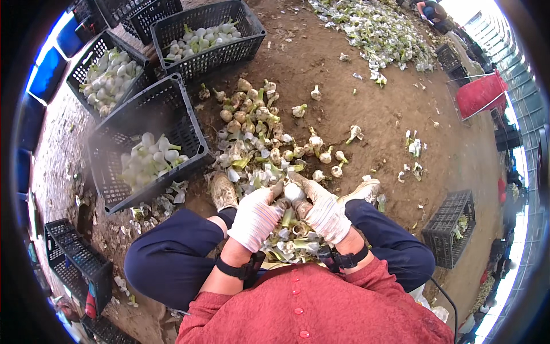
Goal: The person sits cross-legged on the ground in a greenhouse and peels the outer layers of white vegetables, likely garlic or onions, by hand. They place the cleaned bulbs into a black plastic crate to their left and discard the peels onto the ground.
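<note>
Between my two gloved hands is a white garlic bulb, its green stem pointing down towards my lap. My left hand grips it from the left with thumb and fingers. On the other side, my right hand has its thumb and fingers against the bulb. Both striped work gloves are soiled at the fingertips, and the far side of the bulb is hidden. Stripped skins and stem pieces lie below my hands. Just beyond them is a heap of unpeeled, soil-stained garlic bulbs.
A black plastic crate holding peeled garlic stands at my left. Two more garlic-filled crates are behind it. A large pile of skins lies far ahead. At right are a red folding chair and another crate. A person crouches far off.
</note>
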